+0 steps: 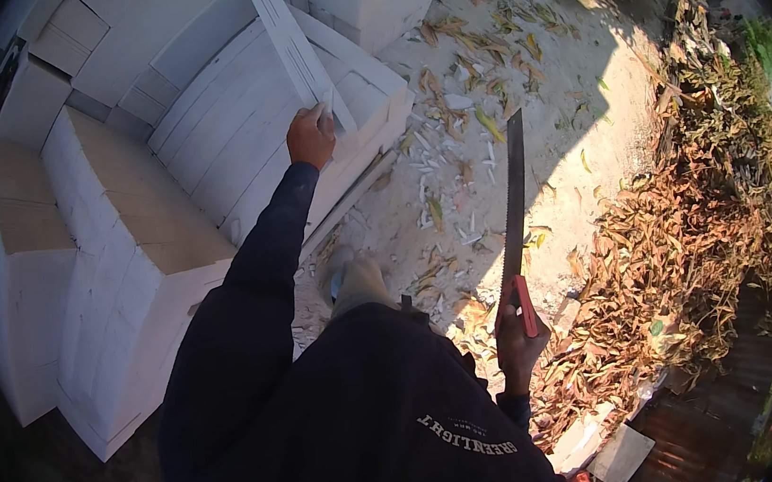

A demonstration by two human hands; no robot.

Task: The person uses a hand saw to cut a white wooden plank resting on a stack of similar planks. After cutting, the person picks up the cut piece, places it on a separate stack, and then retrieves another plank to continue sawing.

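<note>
Leaf-strewn ground (568,82) below right hand (522,344), clenching handsaw (516,193).
Left hand (311,139) curled at white block strip (287,43); I can't tell its grip.

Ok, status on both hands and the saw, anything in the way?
Left hand at narrow white block. Right hand gripping saw, held clear of block. Fallen leaves between; no obstruction seen.

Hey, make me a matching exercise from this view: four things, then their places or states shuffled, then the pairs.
1. Left hand
2. Handsaw
3. Leaf heap
4. White blocks

A. Brown, along the picture's right
B. Stacked, at the picture's left
C. At the white strip's near end
D. Gripped in the right hand

Pairs: 1-C, 2-D, 3-A, 4-B
</note>
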